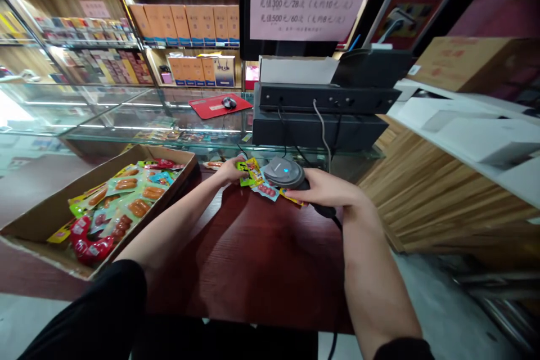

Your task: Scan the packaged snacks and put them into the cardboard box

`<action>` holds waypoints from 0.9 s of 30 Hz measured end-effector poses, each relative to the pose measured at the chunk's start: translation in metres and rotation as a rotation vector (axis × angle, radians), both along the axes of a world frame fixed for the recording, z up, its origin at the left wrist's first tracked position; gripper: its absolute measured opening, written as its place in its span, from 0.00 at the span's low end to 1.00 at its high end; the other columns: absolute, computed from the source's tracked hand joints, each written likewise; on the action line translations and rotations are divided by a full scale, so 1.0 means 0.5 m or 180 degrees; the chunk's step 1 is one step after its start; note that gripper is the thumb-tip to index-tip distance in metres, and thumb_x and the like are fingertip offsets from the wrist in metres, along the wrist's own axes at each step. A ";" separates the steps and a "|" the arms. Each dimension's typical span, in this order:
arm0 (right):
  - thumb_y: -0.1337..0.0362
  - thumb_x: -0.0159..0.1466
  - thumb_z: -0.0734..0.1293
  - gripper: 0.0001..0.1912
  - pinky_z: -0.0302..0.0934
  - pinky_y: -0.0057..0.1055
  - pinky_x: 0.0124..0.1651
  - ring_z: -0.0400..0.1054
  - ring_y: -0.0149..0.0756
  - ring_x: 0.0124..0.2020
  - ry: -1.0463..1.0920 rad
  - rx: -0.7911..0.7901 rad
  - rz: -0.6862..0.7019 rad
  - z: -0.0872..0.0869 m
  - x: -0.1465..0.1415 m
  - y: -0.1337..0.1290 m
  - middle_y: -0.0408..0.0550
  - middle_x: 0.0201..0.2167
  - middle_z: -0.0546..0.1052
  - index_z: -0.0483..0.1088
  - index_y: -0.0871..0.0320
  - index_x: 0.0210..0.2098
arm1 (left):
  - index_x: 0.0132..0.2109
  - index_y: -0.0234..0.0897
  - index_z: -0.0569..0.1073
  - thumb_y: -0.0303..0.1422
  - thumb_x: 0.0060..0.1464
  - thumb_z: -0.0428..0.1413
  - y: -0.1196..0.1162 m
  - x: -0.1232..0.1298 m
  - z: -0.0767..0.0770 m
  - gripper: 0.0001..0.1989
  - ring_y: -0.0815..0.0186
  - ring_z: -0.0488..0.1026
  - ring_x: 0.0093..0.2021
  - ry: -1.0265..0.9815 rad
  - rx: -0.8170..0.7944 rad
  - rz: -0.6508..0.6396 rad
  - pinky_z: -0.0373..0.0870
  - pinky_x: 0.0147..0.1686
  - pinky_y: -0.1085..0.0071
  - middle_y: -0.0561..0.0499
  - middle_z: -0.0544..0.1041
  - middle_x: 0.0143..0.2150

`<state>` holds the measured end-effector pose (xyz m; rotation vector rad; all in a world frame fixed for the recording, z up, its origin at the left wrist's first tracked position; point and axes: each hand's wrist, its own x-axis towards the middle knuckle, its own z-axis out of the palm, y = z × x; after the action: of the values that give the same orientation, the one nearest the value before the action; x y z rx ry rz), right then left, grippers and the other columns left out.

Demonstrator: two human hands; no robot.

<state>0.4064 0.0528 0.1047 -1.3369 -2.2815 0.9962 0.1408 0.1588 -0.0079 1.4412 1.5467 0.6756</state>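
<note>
In the head view, my right hand point(327, 187) is wrapped round a dark grey barcode scanner point(283, 171) with a blue light on top. My left hand point(230, 171) pinches a green and yellow snack packet point(250, 173) just left of the scanner's head. Under and beside the scanner, a pale blue sausage packet point(266, 190) lies on the dark red table point(253, 259). A yellow packet point(291, 198) lies partly hidden below my right fingers. Another sausage packet point(213, 165) rests behind my left hand.
An open cardboard box point(25, 225) of sausage packets stands at the left. Behind the table are a glass counter point(126, 115), a red mouse mat point(211, 107) and a black cash drawer point(295, 130). A wooden cabinet point(405, 191) stands right; the scanner cable hangs down.
</note>
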 end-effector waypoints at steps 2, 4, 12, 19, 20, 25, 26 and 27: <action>0.51 0.57 0.70 0.21 0.66 0.31 0.26 0.70 0.36 0.22 0.0384 -0.0459 -0.0023 -0.023 -0.022 0.003 0.46 0.23 0.77 0.72 0.59 0.42 | 0.51 0.37 0.69 0.33 0.38 0.69 -0.033 -0.016 -0.008 0.31 0.67 0.74 0.25 -0.0939 -0.0007 0.0250 0.74 0.28 0.67 0.52 0.76 0.31; 0.52 0.56 0.70 0.19 0.64 0.30 0.22 0.68 0.34 0.19 0.0855 -0.0598 -0.0274 -0.056 -0.051 0.009 0.45 0.21 0.76 0.72 0.59 0.40 | 0.45 0.36 0.69 0.33 0.37 0.69 -0.063 -0.025 -0.020 0.27 0.66 0.75 0.26 -0.1813 0.0162 0.0621 0.76 0.29 0.65 0.52 0.76 0.31; 0.54 0.56 0.68 0.14 0.60 0.26 0.17 0.64 0.29 0.12 0.1925 -0.0283 -0.1180 -0.186 -0.192 -0.002 0.40 0.15 0.70 0.66 0.58 0.30 | 0.35 0.31 0.70 0.31 0.37 0.69 -0.090 -0.031 -0.052 0.19 0.70 0.77 0.29 -0.3180 0.0594 0.1523 0.74 0.30 0.75 0.49 0.78 0.33; 0.49 0.59 0.65 0.18 0.58 0.25 0.15 0.64 0.30 0.11 0.1943 -0.0611 -0.1358 -0.222 -0.234 -0.032 0.44 0.15 0.72 0.67 0.59 0.29 | 0.37 0.30 0.73 0.30 0.37 0.69 -0.084 -0.060 -0.045 0.19 0.68 0.78 0.31 -0.3288 0.0526 0.1479 0.74 0.36 0.71 0.47 0.79 0.34; 0.48 0.59 0.65 0.18 0.59 0.26 0.15 0.64 0.31 0.11 0.1880 -0.0562 -0.1370 -0.224 -0.235 -0.033 0.43 0.14 0.72 0.68 0.59 0.29 | 0.38 0.30 0.73 0.30 0.37 0.69 -0.085 -0.061 -0.045 0.20 0.67 0.78 0.32 -0.3286 0.0524 0.1452 0.74 0.36 0.71 0.47 0.80 0.35; 0.47 0.59 0.66 0.17 0.60 0.30 0.16 0.65 0.34 0.12 0.1733 -0.0195 -0.1380 -0.231 -0.238 -0.042 0.43 0.14 0.71 0.67 0.56 0.30 | 0.40 0.31 0.76 0.32 0.38 0.69 -0.089 -0.053 -0.042 0.20 0.67 0.78 0.34 -0.3312 0.0535 0.1223 0.74 0.34 0.73 0.46 0.80 0.39; 0.47 0.60 0.66 0.17 0.60 0.30 0.16 0.65 0.35 0.12 0.1706 -0.0163 -0.1374 -0.231 -0.238 -0.043 0.43 0.14 0.71 0.66 0.55 0.30 | 0.40 0.31 0.76 0.33 0.38 0.69 -0.089 -0.052 -0.042 0.20 0.67 0.78 0.33 -0.3327 0.0530 0.1209 0.74 0.34 0.73 0.46 0.80 0.39; 0.47 0.60 0.66 0.17 0.60 0.30 0.16 0.65 0.35 0.12 0.1671 -0.0152 -0.1372 -0.231 -0.239 -0.044 0.43 0.14 0.70 0.66 0.55 0.29 | 0.40 0.31 0.76 0.32 0.38 0.69 -0.089 -0.050 -0.041 0.20 0.68 0.78 0.33 -0.3344 0.0524 0.1197 0.74 0.34 0.74 0.47 0.80 0.39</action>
<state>0.2870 0.0308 -0.0106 -1.3133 -1.5170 1.0896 0.1156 0.1144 -0.0284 0.6491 0.9028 1.5066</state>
